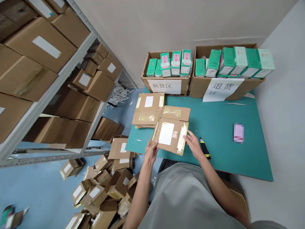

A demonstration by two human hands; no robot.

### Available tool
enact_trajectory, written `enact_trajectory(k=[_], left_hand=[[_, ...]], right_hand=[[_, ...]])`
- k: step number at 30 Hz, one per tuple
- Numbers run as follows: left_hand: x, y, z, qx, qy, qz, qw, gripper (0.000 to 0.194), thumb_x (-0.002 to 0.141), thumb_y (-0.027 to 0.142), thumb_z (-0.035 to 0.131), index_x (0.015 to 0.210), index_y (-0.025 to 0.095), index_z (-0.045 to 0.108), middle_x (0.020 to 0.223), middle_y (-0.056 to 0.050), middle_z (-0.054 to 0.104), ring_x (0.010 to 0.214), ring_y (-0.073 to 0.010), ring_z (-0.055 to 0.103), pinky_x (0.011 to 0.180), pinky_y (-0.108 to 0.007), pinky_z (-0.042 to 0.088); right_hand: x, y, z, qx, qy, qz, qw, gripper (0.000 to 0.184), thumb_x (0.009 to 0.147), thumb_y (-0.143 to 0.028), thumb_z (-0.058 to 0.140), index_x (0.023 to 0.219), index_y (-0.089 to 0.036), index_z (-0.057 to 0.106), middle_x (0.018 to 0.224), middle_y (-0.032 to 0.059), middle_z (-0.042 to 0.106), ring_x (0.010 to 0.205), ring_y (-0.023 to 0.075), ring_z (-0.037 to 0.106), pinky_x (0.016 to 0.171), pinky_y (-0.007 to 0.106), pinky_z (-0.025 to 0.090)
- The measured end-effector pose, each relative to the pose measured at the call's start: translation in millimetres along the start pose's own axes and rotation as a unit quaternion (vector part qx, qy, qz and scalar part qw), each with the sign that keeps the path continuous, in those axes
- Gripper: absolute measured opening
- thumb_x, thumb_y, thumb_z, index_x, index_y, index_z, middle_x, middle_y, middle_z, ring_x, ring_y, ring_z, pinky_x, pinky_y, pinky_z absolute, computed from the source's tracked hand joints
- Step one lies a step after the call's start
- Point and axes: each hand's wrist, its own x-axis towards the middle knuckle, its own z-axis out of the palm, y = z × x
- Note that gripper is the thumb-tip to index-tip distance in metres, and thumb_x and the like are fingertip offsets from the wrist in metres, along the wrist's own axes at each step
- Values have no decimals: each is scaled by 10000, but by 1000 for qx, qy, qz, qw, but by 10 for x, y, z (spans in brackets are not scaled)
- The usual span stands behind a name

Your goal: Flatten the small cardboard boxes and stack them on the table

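Note:
A flattened cardboard box (164,148) with a white label and strips of clear tape is held between my two hands above the table's front edge. My left hand (151,152) grips its lower left corner, thumb on top. At its right side, my right hand (192,142) pinches the taped edge. Behind it on the left lies a stack of flattened cardboard (136,118), partly covered by the held piece. Just right of my right hand, a black and yellow utility knife (205,149) rests on the green table (224,127).
Two open cartons with paper signs, the left carton (145,74) and the right carton (197,87), hold green and white boxes at the table's back. A pink packet (238,133) lies on the right. Shelves (89,43) of cartons stand left; discarded boxes (107,211) cover the floor below.

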Motion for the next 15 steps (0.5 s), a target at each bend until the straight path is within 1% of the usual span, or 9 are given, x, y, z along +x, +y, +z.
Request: enact_trajectory(k=[3, 5, 8, 10, 12, 13, 14, 15], left_hand=[[178, 428, -108, -16, 34, 52, 998, 479, 883, 102, 870, 1271, 272, 646, 1164, -32, 818, 966, -144, 803, 826, -218, 641], [340, 757, -143, -24, 43, 86, 995, 490, 871, 89, 877, 1268, 267, 651, 1145, -27, 811, 931, -128, 791, 816, -207, 631], [644, 1230, -141, -20, 38, 135, 990, 453, 855, 117, 906, 1227, 235, 675, 1107, -34, 795, 897, -118, 774, 826, -214, 627], [893, 1487, -115, -10, 36, 152, 988, 448, 855, 146, 919, 1228, 217, 682, 1061, -34, 779, 830, -103, 750, 806, -219, 631], [1173, 1661, -84, 9, 49, 148, 988, 509, 865, 149, 914, 1303, 203, 659, 1018, -27, 759, 734, -77, 706, 755, -212, 630], [1315, 1705, -72, 21, 64, 138, 988, 576, 871, 136, 905, 1371, 198, 625, 1003, -23, 749, 696, -67, 684, 729, -206, 628], [1451, 1716, -68, 34, 82, 122, 989, 652, 883, 118, 889, 1448, 190, 571, 993, -21, 741, 675, -63, 672, 709, -203, 629], [1573, 1691, -72, 51, 101, 102, 988, 714, 900, 101, 865, 1513, 181, 507, 978, -18, 731, 669, -65, 669, 697, -203, 631]], right_hand=[[233, -72, 442, -20, -72, -13, 997, 927, 844, -768, 757, 1599, -268, 556, 1189, 105, 832, 983, 321, 798, 781, 456, 687], [468, -149, 754, -24, -102, -33, 994, 969, 864, -773, 730, 1649, -250, 507, 1192, 101, 828, 1003, 308, 793, 817, 447, 687], [946, -234, 1211, -25, -116, -84, 989, 936, 928, -725, 697, 1686, -226, 467, 1201, 95, 827, 1059, 295, 781, 914, 441, 672], [1322, -227, 1462, -40, -113, -110, 987, 896, 972, -679, 677, 1699, -207, 449, 1165, 82, 832, 1054, 279, 777, 942, 428, 660], [1685, -151, 1621, -86, -96, -112, 985, 854, 1006, -629, 663, 1695, -171, 451, 1080, 67, 837, 1000, 262, 777, 924, 411, 653], [1839, -90, 1655, -126, -85, -101, 983, 811, 1027, -588, 651, 1684, -152, 464, 1055, 65, 836, 976, 256, 778, 914, 402, 649], [1964, -19, 1658, -178, -71, -83, 978, 738, 1053, -530, 626, 1664, -139, 491, 1053, 69, 835, 962, 252, 780, 910, 394, 645], [2055, 57, 1631, -241, -55, -62, 967, 647, 1078, -464, 592, 1633, -137, 533, 1084, 80, 835, 975, 252, 783, 918, 389, 639]])
